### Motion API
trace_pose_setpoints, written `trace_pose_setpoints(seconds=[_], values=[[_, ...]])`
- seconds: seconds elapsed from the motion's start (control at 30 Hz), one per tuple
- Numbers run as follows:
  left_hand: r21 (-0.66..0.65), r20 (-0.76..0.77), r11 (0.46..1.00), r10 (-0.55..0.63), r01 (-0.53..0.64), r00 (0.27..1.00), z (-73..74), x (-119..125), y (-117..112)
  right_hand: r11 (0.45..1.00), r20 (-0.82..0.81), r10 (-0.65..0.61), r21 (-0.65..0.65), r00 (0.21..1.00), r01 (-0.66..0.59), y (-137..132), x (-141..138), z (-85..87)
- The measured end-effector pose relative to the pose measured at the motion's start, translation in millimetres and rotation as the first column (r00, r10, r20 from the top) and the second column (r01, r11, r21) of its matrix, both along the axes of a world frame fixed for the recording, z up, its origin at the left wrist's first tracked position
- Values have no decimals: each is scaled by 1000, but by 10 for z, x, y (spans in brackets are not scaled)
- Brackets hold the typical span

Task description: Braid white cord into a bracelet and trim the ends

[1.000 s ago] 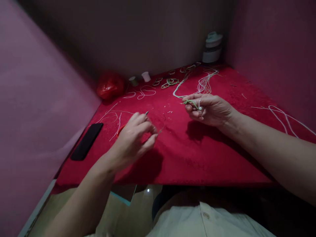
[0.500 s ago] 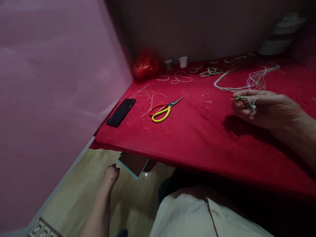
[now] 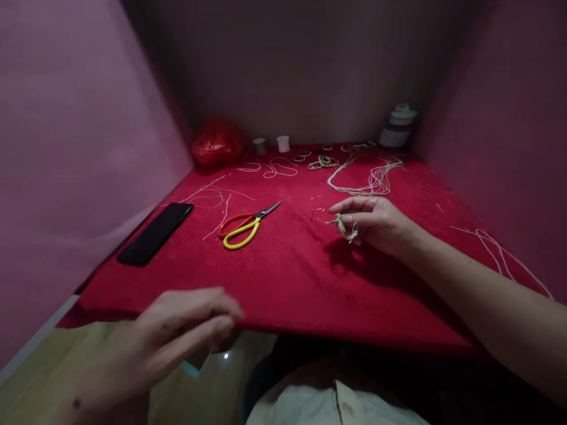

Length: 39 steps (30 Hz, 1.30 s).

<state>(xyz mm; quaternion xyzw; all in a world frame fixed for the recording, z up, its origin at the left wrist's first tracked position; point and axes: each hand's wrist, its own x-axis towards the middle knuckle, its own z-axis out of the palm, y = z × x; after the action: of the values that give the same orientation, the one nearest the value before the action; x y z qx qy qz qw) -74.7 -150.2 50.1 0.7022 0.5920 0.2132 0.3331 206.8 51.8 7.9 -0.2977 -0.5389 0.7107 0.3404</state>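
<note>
My right hand (image 3: 376, 223) rests on the red cloth table (image 3: 287, 271), fingers curled around a small knotted piece of green and white cord (image 3: 344, 227). Near the table's front edge my left hand (image 3: 186, 324) hovers, blurred, with its fingers drawn together; nothing shows in them. Orange and yellow scissors (image 3: 245, 226) lie on the cloth between the two hands, nearer the left one, and touch neither.
A black phone (image 3: 155, 233) lies at the left edge. Loose white cords (image 3: 367, 180) and small cord pieces (image 3: 323, 161) lie toward the back, with a red bag (image 3: 217, 143), two small spools (image 3: 271, 144) and a white container (image 3: 397, 127). Pink walls close in both sides.
My left hand let go of the scissors, dropped below the table edge, then rose to the front edge. My right hand kept the cord piece. The head turned left, then back.
</note>
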Motion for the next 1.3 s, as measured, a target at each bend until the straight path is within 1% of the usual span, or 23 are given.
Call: trace_pose_setpoints(seconds=[0.03, 0.1, 0.13, 0.17, 0.23, 0.27, 0.3, 0.37, 0.47, 0.53, 0.67, 0.77, 0.83, 0.93, 1.03, 1.1, 1.2, 1.3], values=[[51, 25, 999, -11, 10, 1000, 111, 131, 185, 999, -13, 5, 36, 1000, -4, -6, -19, 7], [118, 100, 992, 39, -51, 994, 262, 408, 604, 994, -23, -7, 107, 1000, 9, -25, -43, 25], [119, 164, 991, 41, -61, 986, 301, 546, 819, 990, -23, -25, 141, 999, 28, -38, -50, 35], [79, 206, 996, 23, -40, 978, 319, 678, 1026, 984, -24, -47, 172, 999, 50, -51, -53, 46], [-36, 248, 999, -2, 11, 969, 306, 904, 1376, 969, -46, -101, 220, 994, 109, -74, -53, 65], [-85, 252, 995, -25, 48, 967, 283, 992, 1509, 963, -60, -125, 231, 990, 135, -82, -51, 71], [-106, 259, 992, -39, 69, 965, 255, 1061, 1612, 959, -71, -144, 236, 987, 156, -85, -47, 74], [-125, 291, 990, -23, 62, 956, 194, 1139, 1732, 957, -70, -168, 229, 983, 180, -82, -38, 69], [-178, 325, 983, 19, 42, 945, 115, 1129, 1766, 966, -66, -172, 182, 983, 182, -62, -26, 35], [-225, 354, 972, 20, 65, 935, 76, 1072, 1750, 980, -91, -153, 117, 984, 163, -47, -21, -1], [-259, 464, 960, 26, 107, 885, 19, 972, 1741, 997, -116, -67, -33, 991, 63, -15, -6, -59], [-290, 499, 942, 0, 167, 867, -2, 953, 1755, 987, -123, -17, -161, 992, -3, 9, 20, -62], [-295, 489, 932, -42, 210, 871, -4, 960, 1757, 977, -106, 17, -209, 994, -39, 23, 40, -55], [-265, 417, 939, -95, 221, 904, -2, 981, 1744, 977, -41, 63, -200, 997, -70, 37, 62, -56], [-201, 318, 962, -114, 184, 941, -12, 1004, 1725, 978, 7, 71, -195, 997, -69, 44, 70, -70], [-136, 274, 978, -115, 157, 955, -25, 1016, 1714, 979, 24, 69, -195, 997, -63, 49, 70, -77], [-63, 251, 986, -133, 153, 959, -42, 1030, 1702, 980, 34, 67, -191, 997, -59, 56, 69, -74], [-77, 263, 985, -132, 157, 956, -48, 1042, 1695, 974, 32, 77, -217, 997, -69, 57, 70, -58]])
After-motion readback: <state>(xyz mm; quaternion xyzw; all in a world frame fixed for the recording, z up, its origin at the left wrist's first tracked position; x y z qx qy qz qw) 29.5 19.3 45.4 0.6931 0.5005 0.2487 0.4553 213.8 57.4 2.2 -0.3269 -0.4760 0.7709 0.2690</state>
